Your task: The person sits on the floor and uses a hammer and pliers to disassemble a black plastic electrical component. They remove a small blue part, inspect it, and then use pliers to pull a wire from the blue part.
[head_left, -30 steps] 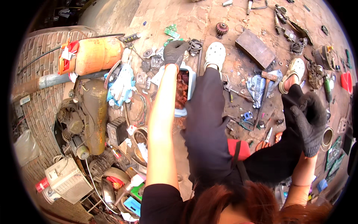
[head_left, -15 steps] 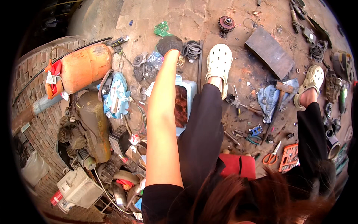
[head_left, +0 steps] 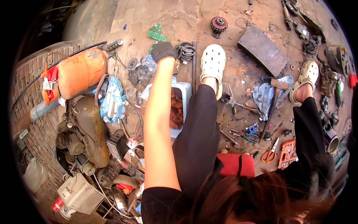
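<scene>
Dusty floor: gloved left hand past the blue tub's far edge.
Green circuit boards lie just beyond it, black coils right beside; finger grip hidden, cannot tell; right hand can't be made out. Best to pick single pieces, wrist high over the rim.

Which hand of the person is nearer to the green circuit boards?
Left. The gloved left hand is right next to the green circuit boards; the right hand, not clearly visible, is not beside them.
</scene>
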The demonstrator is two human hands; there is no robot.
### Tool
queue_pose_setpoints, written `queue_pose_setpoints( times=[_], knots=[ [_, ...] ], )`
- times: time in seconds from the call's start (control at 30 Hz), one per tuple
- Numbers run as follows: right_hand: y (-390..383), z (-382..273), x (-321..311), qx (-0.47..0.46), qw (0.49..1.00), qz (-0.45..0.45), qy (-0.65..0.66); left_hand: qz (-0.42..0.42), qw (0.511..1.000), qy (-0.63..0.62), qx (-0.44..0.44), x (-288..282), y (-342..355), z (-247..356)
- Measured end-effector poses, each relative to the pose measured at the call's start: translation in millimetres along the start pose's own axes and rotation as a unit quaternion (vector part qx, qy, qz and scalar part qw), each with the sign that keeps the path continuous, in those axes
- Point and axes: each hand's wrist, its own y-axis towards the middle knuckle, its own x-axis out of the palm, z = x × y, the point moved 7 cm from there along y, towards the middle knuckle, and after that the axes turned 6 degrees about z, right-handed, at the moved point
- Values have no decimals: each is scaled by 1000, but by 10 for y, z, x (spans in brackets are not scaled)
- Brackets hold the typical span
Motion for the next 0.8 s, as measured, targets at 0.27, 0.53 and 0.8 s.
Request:
queue_pose_setpoints(
  times=[0.27, 0.53, 0.8],
  knots=[
    [-44, -52, 50, 47, 997, 8, -56, -12, 987, -156, 30, -15, 169, 249],
    [43, -141, 110, 31, 997, -48, -48, -20, 985, -162, -60, 114, 236, 215],
    [208, -319, 238, -3, 990, -108, 86, 40, 673, -734, 78, -1135, -676, 618]
  ],
)
